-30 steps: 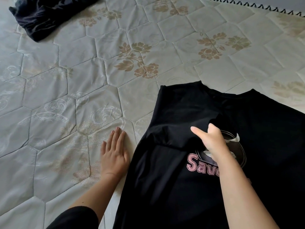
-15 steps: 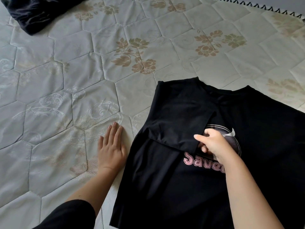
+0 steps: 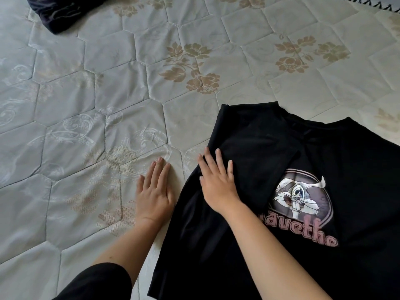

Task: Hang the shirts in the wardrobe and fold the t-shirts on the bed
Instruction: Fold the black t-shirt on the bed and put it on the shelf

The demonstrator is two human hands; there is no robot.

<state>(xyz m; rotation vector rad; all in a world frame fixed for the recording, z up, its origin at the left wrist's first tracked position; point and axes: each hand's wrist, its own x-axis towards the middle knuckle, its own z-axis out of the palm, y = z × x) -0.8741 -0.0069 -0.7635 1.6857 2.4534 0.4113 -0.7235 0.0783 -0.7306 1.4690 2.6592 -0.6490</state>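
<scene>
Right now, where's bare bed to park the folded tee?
Free: the wide stretch of quilted bedspread between the dark garment at the top left corner and the left hand; also the strip above the t-shirt collar toward the fringed edge. Crowded: lower right, where the t-shirt lies under the flat right hand.

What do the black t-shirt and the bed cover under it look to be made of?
The black t-shirt looks like soft matte knit, probably cotton: it drapes limply and carries a flat printed cartoon graphic. The bed cover looks like quilted woven fabric with a slight sheen, stitched into puffy hexagons with floral patterns; the fibre is unclear.
</scene>
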